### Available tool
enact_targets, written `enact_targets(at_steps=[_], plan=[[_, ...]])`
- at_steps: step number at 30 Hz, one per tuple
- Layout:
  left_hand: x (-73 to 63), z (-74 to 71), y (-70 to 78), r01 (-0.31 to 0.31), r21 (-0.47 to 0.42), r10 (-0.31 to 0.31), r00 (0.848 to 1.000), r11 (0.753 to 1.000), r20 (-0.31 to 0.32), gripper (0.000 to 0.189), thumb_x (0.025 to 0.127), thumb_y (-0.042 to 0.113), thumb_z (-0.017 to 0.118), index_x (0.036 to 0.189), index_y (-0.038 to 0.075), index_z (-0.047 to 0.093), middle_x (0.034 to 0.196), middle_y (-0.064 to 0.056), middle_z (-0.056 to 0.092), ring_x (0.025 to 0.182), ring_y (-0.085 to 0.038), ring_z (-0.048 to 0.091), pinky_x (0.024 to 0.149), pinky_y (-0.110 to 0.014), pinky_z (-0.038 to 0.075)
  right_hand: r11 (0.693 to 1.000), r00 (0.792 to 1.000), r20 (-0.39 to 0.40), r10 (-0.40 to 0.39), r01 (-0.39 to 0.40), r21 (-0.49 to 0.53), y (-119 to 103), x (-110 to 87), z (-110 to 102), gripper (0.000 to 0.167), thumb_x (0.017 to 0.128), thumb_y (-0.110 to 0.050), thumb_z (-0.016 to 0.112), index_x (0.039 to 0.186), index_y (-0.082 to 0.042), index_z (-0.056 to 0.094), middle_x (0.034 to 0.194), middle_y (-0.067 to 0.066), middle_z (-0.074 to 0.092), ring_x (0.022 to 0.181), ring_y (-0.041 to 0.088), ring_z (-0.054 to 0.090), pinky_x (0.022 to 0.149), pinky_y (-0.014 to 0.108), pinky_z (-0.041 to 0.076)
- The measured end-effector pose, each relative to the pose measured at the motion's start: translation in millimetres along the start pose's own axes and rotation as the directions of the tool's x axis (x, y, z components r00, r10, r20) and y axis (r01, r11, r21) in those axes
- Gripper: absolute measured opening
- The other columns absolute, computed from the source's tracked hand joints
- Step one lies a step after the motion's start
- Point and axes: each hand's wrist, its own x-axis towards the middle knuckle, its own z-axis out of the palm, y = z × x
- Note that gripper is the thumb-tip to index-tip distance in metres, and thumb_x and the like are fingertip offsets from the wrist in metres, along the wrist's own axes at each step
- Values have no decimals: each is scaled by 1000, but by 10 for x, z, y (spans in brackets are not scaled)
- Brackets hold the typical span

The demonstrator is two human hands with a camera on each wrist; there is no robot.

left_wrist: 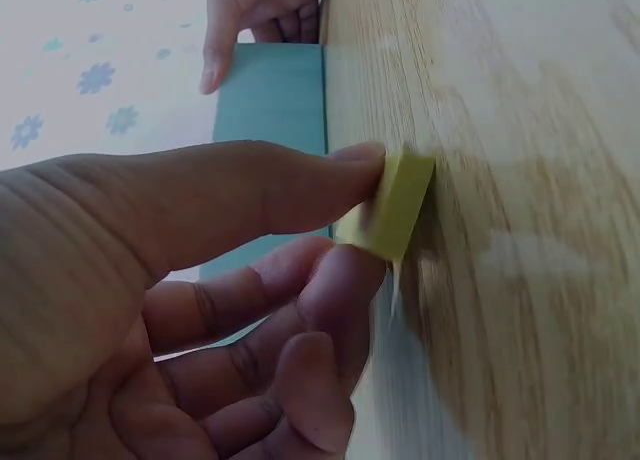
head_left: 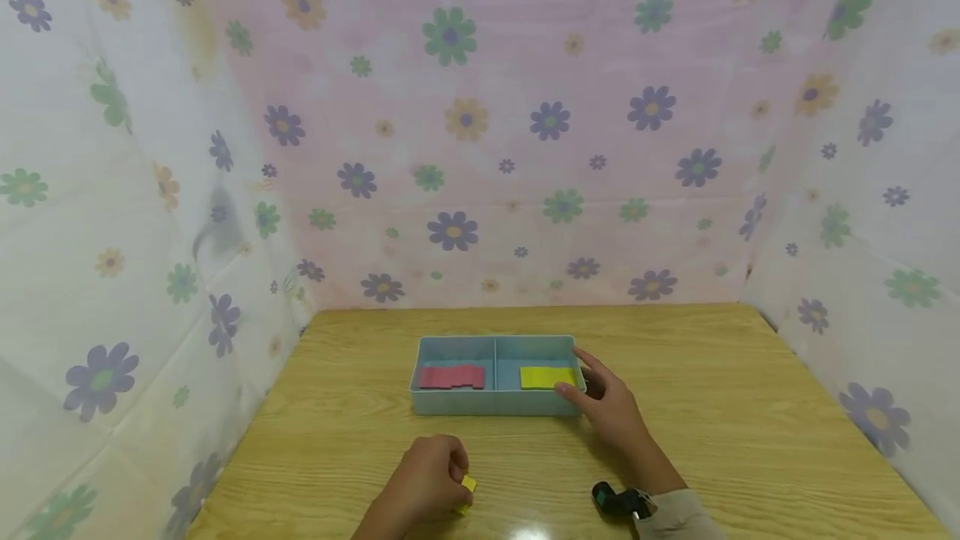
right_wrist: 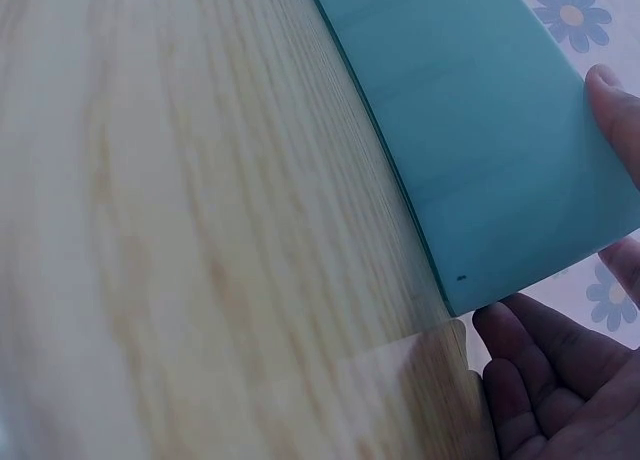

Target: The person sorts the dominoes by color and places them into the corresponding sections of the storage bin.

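My left hand (head_left: 430, 477) pinches a small yellow block (left_wrist: 402, 205) between thumb and fingertips, just above the table in front of the box. A pale blue two-compartment box (head_left: 457, 403) stands on the table. Pink blocks (head_left: 452, 377) lie in a row in its left compartment, and yellow blocks (head_left: 546, 377) lie in its right one. My right hand (head_left: 611, 407) holds the box's right end, thumb at the front rim and a finger at the back corner. In the right wrist view the box's side wall (right_wrist: 480, 130) hides its contents.
The box rests on a wood-grain table (head_left: 337, 432). Flower-printed cloth (head_left: 510, 107) hangs behind the table and on both sides. A black strapped device (head_left: 618, 500) is at my right wrist, by the sleeve (head_left: 678, 515).
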Motion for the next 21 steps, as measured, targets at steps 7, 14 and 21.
enact_targets(at_steps=[7, 14, 21], plan=[[39, -33, 31, 25, 64, -24, 1000, 998, -17, 29, 67, 6, 93, 76, 14, 67, 67, 8, 56, 61, -7, 50, 54, -25, 44, 1000, 1000, -4, 25, -25, 10, -20, 9, 2, 87, 85, -64, 75, 159, -37, 38, 152, 12, 57, 131, 31, 62, 104, 48, 55], [53, -66, 29, 64, 176, -55, 997, 982, -55, 29, 65, 19, 97, 68, 20, 67, 65, 13, 59, 59, -6, 52, 50, -28, 44, 1000, 1000, 0, 17, -17, 12, -25, -2, 6, 86, 86, -62, 75, 160, -35, 38, 152, 13, 57, 129, 30, 63, 100, 46, 57], [155, -60, -2, 78, 212, -53, 991, 974, -120, 28, 65, 21, 97, 66, 19, 69, 67, 13, 62, 64, -6, 54, 52, -28, 46, 999, 1000, 6, -8, 8, 34, -17, -13, 9, 83, 89, -57, 75, 160, -33, 39, 151, 14, 57, 129, 32, 63, 98, 44, 58]])
